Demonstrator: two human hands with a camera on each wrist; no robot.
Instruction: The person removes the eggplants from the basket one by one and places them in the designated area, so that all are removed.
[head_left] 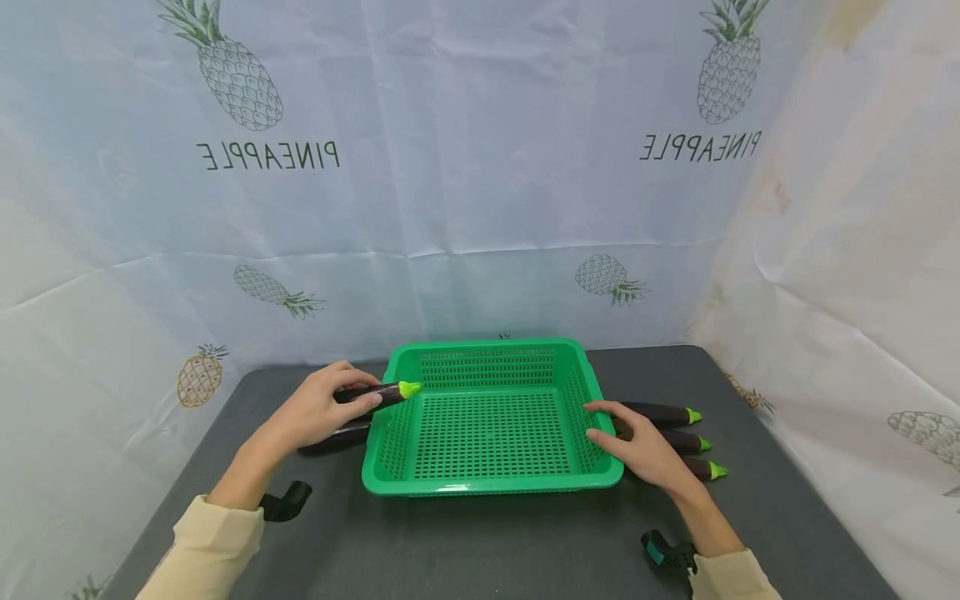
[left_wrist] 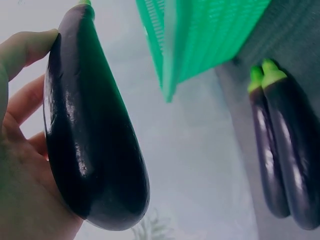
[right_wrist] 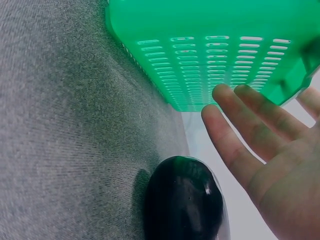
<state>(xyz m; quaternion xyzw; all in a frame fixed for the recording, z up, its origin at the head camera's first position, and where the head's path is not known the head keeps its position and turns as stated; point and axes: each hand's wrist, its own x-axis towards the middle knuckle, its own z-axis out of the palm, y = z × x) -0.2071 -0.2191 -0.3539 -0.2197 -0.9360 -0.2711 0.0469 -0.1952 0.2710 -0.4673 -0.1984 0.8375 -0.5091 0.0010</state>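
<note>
My left hand [head_left: 330, 404] grips a dark purple eggplant [left_wrist: 92, 120], its green stem end pointing right over the left rim of a green plastic basket [head_left: 491, 486]. Fingers and thumb lie around the eggplant's side in the left wrist view. Two more eggplants [left_wrist: 290, 150] lie side by side on the table, left of the basket. At the basket's right rim is my right hand [head_left: 641, 446], thumb and forefinger reaching over it. Its other fingers [right_wrist: 250, 122] extend loosely beside the outer wall in the right wrist view. Under and beyond that hand lie three eggplants [head_left: 663, 414], stems to the right.
The basket stands on a dark grey table [head_left: 480, 542], with only its slotted floor and walls showing inside. A pale sheet [head_left: 480, 192] printed with pineapples hangs behind and along the sides. Each wrist carries a black camera mount [head_left: 287, 502].
</note>
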